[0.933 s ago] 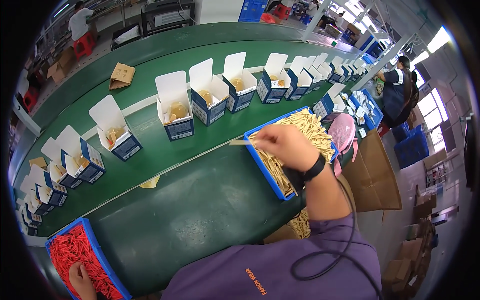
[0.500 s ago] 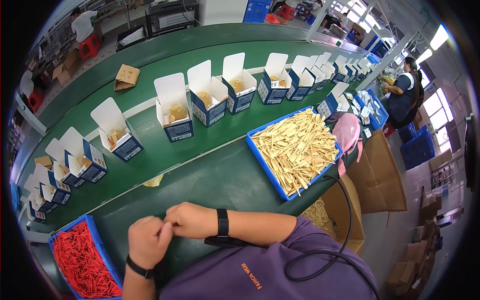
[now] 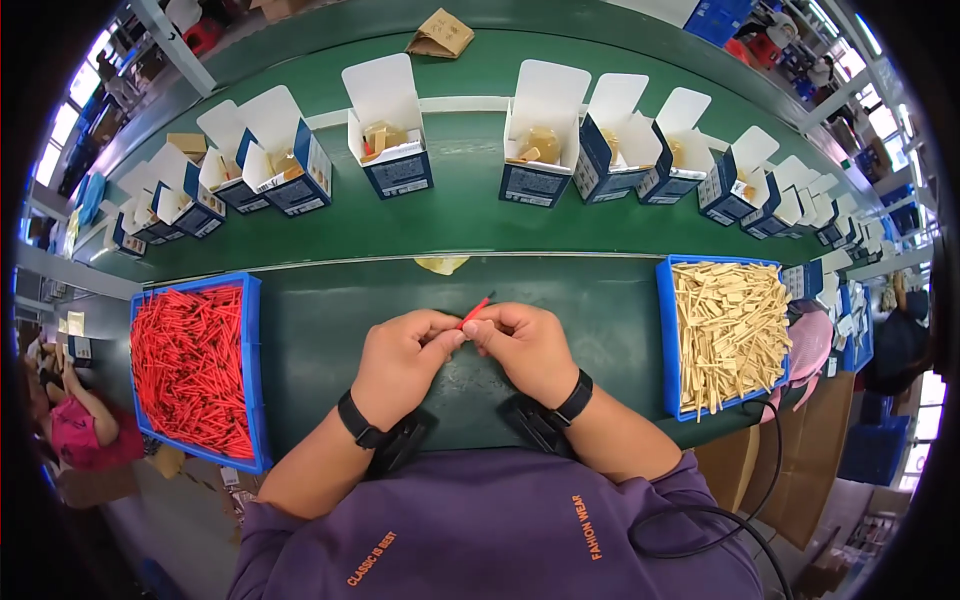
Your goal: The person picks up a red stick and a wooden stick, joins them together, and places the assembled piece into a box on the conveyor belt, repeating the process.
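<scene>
While both hands meet over the green table, the left hand and the right hand are curled shut and pinch one thin red stick together. Their fingertips touch each other, and the stick pokes up and away from the fingers, pointing toward the far side of the table. Each wrist wears a black band.

To the left of the hands sits a blue tray full of red sticks. To the right of the hands sits another blue tray, and it is full of pale yellow sticks. A pink thing lies just past that tray, at its right side.

Beyond the hands, a small yellow scrap lies near the pale line that runs across the table. Farther back from the hands stands a long row of open blue and white boxes with their flaps up. Some of them have tan bits inside. A flat brown cardboard piece lies behind the row of boxes.

Nearer than the hands is the person's purple shirt, with a black cord looping by its right side.
</scene>
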The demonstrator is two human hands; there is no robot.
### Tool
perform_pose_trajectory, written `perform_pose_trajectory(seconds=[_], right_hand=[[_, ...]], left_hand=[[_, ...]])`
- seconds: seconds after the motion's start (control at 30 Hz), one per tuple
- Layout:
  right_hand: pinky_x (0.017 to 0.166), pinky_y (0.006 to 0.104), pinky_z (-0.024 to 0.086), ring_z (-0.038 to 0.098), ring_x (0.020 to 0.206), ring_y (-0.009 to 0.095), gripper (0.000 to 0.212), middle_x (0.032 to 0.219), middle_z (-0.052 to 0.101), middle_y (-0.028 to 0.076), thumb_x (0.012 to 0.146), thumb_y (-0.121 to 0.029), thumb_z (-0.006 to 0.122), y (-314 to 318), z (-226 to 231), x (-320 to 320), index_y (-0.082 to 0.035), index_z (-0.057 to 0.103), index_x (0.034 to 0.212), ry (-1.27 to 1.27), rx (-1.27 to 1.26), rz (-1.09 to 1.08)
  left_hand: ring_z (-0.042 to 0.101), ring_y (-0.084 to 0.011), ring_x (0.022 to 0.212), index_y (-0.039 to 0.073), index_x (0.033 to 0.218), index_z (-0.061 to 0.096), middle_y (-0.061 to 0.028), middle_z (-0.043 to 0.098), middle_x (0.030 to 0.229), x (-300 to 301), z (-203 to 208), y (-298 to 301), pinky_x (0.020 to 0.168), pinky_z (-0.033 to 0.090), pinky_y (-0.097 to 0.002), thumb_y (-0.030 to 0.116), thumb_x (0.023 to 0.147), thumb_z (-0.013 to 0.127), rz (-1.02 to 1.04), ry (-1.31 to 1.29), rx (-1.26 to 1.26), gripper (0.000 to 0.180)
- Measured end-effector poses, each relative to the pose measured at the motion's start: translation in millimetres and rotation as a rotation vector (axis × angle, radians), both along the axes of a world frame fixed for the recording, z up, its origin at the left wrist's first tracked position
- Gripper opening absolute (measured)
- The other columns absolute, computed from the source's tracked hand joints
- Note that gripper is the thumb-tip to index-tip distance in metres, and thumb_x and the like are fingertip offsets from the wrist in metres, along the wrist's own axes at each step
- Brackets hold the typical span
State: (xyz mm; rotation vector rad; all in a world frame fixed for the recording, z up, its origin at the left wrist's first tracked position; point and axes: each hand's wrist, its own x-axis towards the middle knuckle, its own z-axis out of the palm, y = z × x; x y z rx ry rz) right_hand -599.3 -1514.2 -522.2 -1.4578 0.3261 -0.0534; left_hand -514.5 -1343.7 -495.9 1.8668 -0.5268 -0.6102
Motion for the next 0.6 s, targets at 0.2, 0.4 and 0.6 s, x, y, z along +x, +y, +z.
perform_pose_trajectory(seconds=[0.2,0.4,0.6], right_hand=[[0.066,0.0221,0.049,0.06,0.073,0.006,0.017,0.084,0.069,0.002,0.095,-0.014,0.069,-6,0,3,0.002,0.071,0.101,0.017,0.126,-0.051],[0.065,0.0231,0.049,0.06,0.071,0.008,0.014,0.081,0.069,0.003,0.095,-0.013,0.069,-37,29,-7,0.001,0.072,0.095,-0.088,-0.259,-0.092],[0.066,0.0352,0.053,0.068,0.071,0.026,0.022,0.079,0.071,0.012,0.093,-0.022,0.066,-169,83,31,-0.001,0.072,0.089,-0.32,-1.294,-0.736]], left_hand=[[0.064,-0.0108,0.069,-0.002,0.105,0.069,-0.003,0.069,0.08,3,-9,5,0.066,0.053,-0.025,0.011,0.096,0.065,-0.059,0.27,-0.071,0.017],[0.065,-0.011,0.073,-0.003,0.106,0.068,-0.0066,0.07,0.089,8,-19,16,0.068,0.054,-0.0244,0.009,0.097,0.063,-0.07,0.271,-0.13,0.016],[0.065,-0.0115,0.077,-0.003,0.11,0.065,-0.0085,0.069,0.093,10,-40,26,0.07,0.055,-0.0243,0.005,0.096,0.062,0.087,0.276,-0.261,0.016]])
